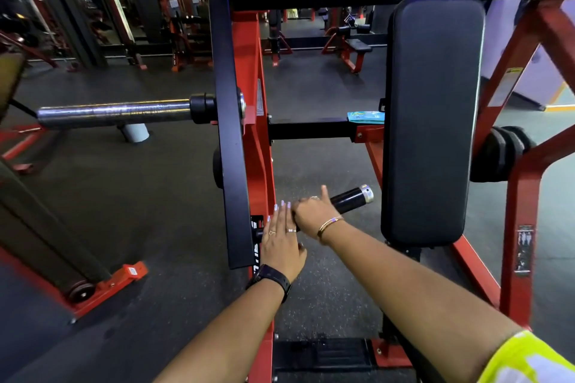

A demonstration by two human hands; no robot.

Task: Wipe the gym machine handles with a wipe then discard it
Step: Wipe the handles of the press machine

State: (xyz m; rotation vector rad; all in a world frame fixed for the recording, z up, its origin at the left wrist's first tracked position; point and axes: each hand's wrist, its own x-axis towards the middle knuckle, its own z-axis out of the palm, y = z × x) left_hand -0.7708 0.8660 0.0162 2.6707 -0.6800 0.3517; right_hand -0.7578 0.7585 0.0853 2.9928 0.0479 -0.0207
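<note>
A black machine handle (pixel 350 198) with a silver end cap sticks out to the right from the black and red frame. My right hand (pixel 312 213) is wrapped around the handle near its middle, thumb raised. No wipe shows in it; whether one lies under the palm I cannot tell. My left hand (pixel 280 241) rests flat with fingers spread at the handle's inner end, against the frame. A blue-green wipe pack (pixel 365 117) lies on the black crossbar, left of the pad.
A tall black back pad (pixel 432 121) stands right of the handle. The black upright (pixel 228 121) and red frame (pixel 253 121) stand to the left, with a chrome weight sleeve (pixel 115 112) pointing left. Dark rubber floor lies below. Other red machines fill the background.
</note>
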